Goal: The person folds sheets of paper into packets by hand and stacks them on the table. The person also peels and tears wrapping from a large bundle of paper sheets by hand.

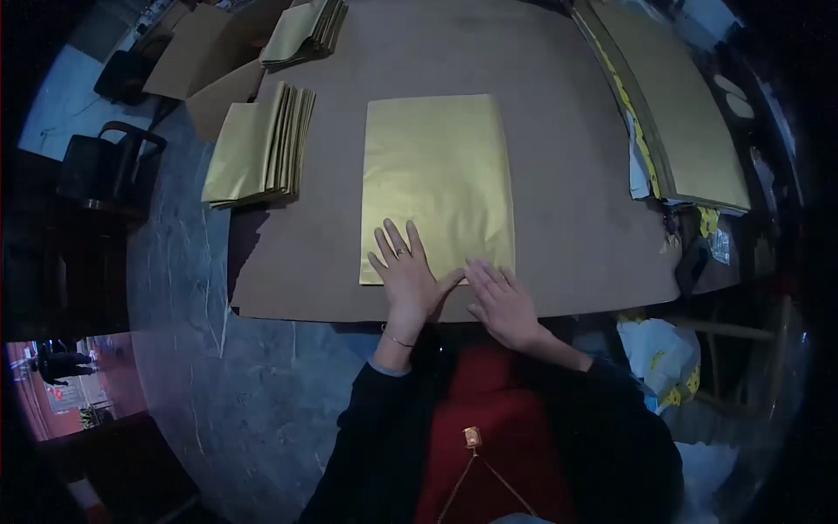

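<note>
A gold rectangular sheet lies flat on the brown table, its near edge close to the table's front. On its lower left part rests my left hand, fingers spread and palm down, with a ring on one finger and the thumb pointing right. My right hand lies at the sheet's lower right edge, fingers extended and laid flat, its fingertips close to the left thumb. Neither hand is wrapped round anything. Whether the sheet is a single layer or folded, I cannot tell.
Folded gold sheets stand at the table's left edge, with another bundle behind. A long gold stack lies at the right. Cardboard boxes and a black chair are left; a plastic bag hangs lower right.
</note>
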A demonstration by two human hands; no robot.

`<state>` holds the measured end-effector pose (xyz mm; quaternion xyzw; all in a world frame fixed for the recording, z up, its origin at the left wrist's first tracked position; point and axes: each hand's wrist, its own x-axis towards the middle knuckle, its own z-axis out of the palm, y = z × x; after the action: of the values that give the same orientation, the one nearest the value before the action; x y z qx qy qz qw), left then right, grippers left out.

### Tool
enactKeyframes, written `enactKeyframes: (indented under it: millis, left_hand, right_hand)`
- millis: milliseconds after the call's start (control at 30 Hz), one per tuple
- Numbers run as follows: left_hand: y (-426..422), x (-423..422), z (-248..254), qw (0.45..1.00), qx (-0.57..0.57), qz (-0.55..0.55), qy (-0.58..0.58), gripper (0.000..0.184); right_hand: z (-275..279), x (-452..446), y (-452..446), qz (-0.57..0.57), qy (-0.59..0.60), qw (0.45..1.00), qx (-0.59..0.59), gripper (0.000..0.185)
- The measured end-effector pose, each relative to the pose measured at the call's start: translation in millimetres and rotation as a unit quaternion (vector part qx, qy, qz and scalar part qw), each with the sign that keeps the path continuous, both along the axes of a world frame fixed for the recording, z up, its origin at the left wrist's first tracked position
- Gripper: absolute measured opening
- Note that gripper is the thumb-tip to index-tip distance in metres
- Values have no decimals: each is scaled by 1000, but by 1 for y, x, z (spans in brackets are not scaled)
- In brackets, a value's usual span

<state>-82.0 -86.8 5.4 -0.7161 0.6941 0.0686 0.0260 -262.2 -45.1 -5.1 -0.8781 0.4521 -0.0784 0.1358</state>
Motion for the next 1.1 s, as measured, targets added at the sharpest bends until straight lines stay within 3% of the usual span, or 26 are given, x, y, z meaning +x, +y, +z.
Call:
enactKeyframes:
  millis: [467,800,867,933,1100]
  left_hand:
    - [4,3,-3,999,-27,-15,20,117]
    - [5,1,-8,999,-21,-20,13,114]
    - [7,5,-20,991,-81,-70,86,108]
    - [9,4,-15,989,-84,-83,86,98]
    - [8,4,-23,973,-82,-173,129,75]
  right_hand:
    - [1,-46,4,9,39,999,33,58]
    - [5,-65,-75,-14,62,998,6,49]
    - [7,-63,-105,-29,34,999,9,48]
    - [7,-61,-139,-42,5,999,9,48]
    - [-5,-55,-229,-100,63,993,-30,48]
